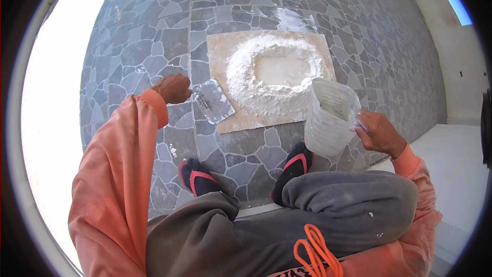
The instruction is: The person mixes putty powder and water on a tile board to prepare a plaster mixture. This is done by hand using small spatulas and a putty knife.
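My right hand [378,131] grips the right rim of a translucent, whitish plastic container [328,133]. The container leans over the lower right corner of a tan board [241,125], its mouth facing up. White powder [238,77] is heaped on the board in a ring around a shallow hollow [282,69]. At the board's left edge lies a powder-smeared flat trowel [215,103], partly over the floor. My left hand [173,88] hovers just left of the trowel, fingers curled in and nothing visible in them; its fingertips are close to the trowel's edge.
Grey stone-pattern tiles [148,46] surround the board, with a white powder smear [294,20] beyond it. My feet in dark socks and red-strapped sandals [197,175] are close to the board's near edge. A pale wall [435,36] and white ledge [435,159] stand on the right.
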A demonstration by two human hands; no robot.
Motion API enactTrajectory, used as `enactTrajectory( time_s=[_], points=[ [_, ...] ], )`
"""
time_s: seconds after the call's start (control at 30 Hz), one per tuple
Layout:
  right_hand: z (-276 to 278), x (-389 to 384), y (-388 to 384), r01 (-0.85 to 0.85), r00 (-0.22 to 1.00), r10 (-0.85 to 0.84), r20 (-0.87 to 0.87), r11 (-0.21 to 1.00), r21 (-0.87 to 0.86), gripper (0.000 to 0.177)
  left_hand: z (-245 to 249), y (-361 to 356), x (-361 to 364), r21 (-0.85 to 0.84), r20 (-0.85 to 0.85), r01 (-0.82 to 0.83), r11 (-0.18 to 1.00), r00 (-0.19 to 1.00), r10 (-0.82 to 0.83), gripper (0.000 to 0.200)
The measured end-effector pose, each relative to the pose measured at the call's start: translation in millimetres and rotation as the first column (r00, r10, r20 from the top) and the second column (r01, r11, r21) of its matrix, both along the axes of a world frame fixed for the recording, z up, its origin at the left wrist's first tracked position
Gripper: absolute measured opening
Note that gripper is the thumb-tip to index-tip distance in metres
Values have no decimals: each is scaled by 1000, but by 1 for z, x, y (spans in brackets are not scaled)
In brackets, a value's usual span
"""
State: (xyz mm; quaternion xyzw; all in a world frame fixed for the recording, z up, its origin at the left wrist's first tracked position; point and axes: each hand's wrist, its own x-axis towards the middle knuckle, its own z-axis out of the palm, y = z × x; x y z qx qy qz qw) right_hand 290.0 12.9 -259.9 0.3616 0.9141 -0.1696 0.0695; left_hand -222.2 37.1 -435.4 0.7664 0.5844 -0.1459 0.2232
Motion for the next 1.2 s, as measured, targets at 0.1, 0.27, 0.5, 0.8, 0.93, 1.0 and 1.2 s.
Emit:
enactTrajectory(
  time_s=[0.1, 0.27, 0.5, 0.8, 0.93, 1.0, 1.2],
  points=[
    [-2, 1, -1, 6, 1000, -6, 2, 1000, 1, 16, -6, -7, -4, -10, 0, 32, 999, 999, -32, 33],
    [-4, 0, -4, 29, 999, -29, -16, 1000, -1, 16, -12, -12, -10, -58, -17, 47, 997, 999, -48, 33],
    [-6, -1, -4, 34, 999, -34, 6, 999, -14, 16, -12, -16, -11, -81, -11, 37, 996, 999, -38, 32],
    [-3, -7, -4, 14, 1000, -13, 13, 1000, -25, 16, -13, -16, -13, -84, 4, 50, 995, 999, -50, 33],
    [-3, -9, -4, 10, 1000, -9, 13, 1000, -29, 16, -12, -17, -12, -87, 11, 53, 995, 999, -52, 34],
    [-2, -10, -4, 13, 1000, -12, 16, 999, -40, 16, -11, -18, -11, -91, 4, 50, 995, 999, -50, 34],
    [-3, -11, -4, 1, 1000, 1, 28, 999, -49, 17, -11, -20, -11, -99, -11, 41, 994, 999, -43, 35]
  ],
)
